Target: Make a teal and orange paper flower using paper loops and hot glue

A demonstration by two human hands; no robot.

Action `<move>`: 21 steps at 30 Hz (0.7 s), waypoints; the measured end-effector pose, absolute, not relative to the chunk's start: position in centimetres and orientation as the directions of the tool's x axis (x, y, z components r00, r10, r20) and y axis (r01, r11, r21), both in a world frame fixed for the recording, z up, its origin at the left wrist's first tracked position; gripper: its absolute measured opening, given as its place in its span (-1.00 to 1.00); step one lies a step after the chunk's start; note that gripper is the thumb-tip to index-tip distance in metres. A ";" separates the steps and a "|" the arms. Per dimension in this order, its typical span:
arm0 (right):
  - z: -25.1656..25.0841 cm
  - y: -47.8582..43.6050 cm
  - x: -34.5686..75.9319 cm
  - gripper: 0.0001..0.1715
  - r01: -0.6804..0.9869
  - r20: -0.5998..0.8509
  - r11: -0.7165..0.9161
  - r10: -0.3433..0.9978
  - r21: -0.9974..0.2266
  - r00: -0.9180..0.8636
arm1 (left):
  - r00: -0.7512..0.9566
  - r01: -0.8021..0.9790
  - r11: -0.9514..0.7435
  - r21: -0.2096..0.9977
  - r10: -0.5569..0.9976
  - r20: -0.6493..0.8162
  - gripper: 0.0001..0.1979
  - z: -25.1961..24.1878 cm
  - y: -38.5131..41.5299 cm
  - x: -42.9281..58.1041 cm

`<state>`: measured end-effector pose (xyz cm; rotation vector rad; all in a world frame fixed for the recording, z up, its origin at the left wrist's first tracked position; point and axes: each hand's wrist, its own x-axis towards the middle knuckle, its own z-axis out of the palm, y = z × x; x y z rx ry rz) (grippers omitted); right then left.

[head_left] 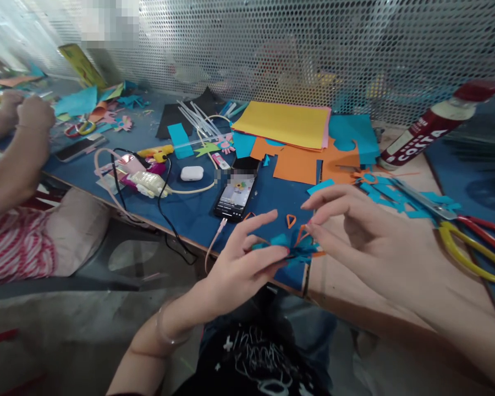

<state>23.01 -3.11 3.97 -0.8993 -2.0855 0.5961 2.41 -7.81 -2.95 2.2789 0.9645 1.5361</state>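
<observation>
My left hand (243, 261) pinches a blue paper flower (279, 240) between thumb and fingers, just above the table's front edge. Its petals spread out past my fingertips, and part of it is hidden behind them. Over the flower's right side, my right hand (367, 245) has thumb and index finger closed on a small folded orange paper strip (302, 234). The strip's lower end meets the blue paper, though whether it is attached I cannot tell. A separate orange paper loop (291, 221) lies on the blue tabletop just beyond the flower.
A lit phone (236, 193) lies behind my left hand, near an earbud case (192, 174) and a hot glue gun (146, 179) with cables. Scissors (470, 236), blue paper scraps and a leaning Costa bottle (435, 126) are at right. Paper sheets (282, 124) lie behind. Another person's hands (35, 115) work at left.
</observation>
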 end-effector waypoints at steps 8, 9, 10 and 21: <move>4.9 -4.6 23.5 -0.84 0.426 0.637 0.812 0.580 -0.400 -0.507 | 0.308 0.455 -0.801 0.388 0.550 0.776 -0.66 -3.1 -8.7 1.9; 5.0 -4.7 23.5 -0.83 0.443 0.647 0.826 0.554 -0.349 -0.524 | 0.310 0.462 -0.804 0.375 0.542 0.781 -0.66 -3.1 -8.7 1.9; 5.1 -4.8 23.6 -0.82 0.459 0.651 0.835 0.533 -0.303 -0.540 | 0.310 0.469 -0.806 0.363 0.534 0.787 -0.66 -3.1 -8.6 1.9; 4.2 -4.9 22.6 -0.77 0.549 0.704 0.823 0.476 -0.145 -0.528 | 0.343 0.557 -0.775 0.297 0.540 0.768 -0.64 -2.8 -8.8 1.8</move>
